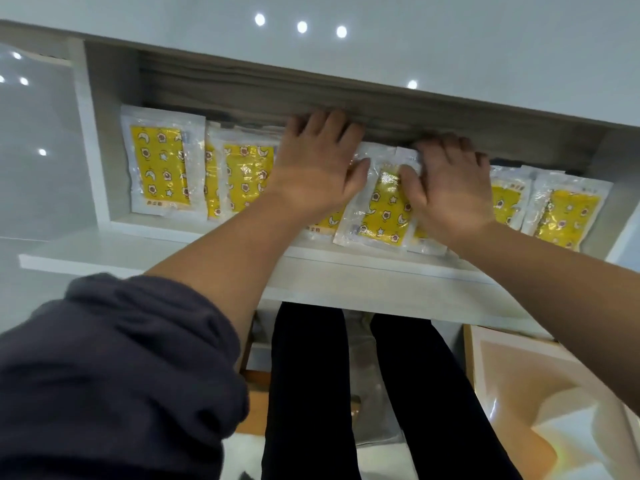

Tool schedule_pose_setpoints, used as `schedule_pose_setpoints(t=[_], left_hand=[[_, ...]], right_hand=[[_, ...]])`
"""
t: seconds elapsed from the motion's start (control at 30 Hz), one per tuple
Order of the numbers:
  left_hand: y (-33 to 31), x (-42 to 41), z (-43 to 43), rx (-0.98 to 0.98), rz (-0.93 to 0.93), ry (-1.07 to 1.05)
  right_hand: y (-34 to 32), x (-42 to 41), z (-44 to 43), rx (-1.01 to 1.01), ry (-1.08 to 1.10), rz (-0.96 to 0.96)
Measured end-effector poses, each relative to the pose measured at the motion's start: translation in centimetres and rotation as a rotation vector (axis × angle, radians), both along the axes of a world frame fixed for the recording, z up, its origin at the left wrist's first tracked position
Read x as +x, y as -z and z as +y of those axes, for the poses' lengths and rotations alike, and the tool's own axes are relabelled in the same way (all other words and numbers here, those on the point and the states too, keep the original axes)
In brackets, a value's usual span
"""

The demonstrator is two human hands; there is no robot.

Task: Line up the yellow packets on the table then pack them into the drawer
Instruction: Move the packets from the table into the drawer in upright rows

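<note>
Open drawer [93,150] under the table [450,36], row of yellow packets [159,164] lying inside, left hand [318,164] flat on packets, thumb touching middle packet [381,216], right hand [446,188] just beside, pinching that packet's top edge.

1. Centre packet [381,213], between the left hand [313,168] and right hand [450,188]: yellow, printed with pale moons, stars and brown-centred flowers, inside a clear whitish wrapper.
2. Leftmost packet [159,168], well left of the left hand: same yellow print.
3. Drawer back wall [225,88], beyond the fingertips: grey wood grain.
4. Sleeve [114,358]: dark grey.
5. Trousers [308,375]: black.
</note>
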State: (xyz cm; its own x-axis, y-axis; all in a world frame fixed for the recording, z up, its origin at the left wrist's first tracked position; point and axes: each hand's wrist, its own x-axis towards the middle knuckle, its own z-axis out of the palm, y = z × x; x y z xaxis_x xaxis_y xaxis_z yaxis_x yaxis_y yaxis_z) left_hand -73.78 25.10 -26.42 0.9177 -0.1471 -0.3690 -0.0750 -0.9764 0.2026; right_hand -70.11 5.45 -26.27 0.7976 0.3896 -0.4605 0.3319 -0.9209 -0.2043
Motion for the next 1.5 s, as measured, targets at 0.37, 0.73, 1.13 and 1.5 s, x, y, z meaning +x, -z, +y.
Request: schedule_pose_setpoints(t=[0.37, 0.73, 1.13, 1.5], left_hand=[[3.0, -0.7, 0.0, 0.021, -0.185, 0.138], [-0.4, 0.0, -1.0, 0.057, -0.042, -0.002], [2.1, 1.8, -11.0, 0.030, -0.032, 0.174], [1.1, 1.6, -11.1, 0.072, 0.025, 0.231]], right_hand=[[2.7, -0.4, 0.3, 0.021, -0.194, -0.099], [-1.3, 0.8, -2.7, 0.036, 0.029, -0.058], [0.8, 2.5, -10.8, -0.134, 0.023, -0.058], [0.4, 2.0, -11.1, -0.067, -0.092, -0.052]])
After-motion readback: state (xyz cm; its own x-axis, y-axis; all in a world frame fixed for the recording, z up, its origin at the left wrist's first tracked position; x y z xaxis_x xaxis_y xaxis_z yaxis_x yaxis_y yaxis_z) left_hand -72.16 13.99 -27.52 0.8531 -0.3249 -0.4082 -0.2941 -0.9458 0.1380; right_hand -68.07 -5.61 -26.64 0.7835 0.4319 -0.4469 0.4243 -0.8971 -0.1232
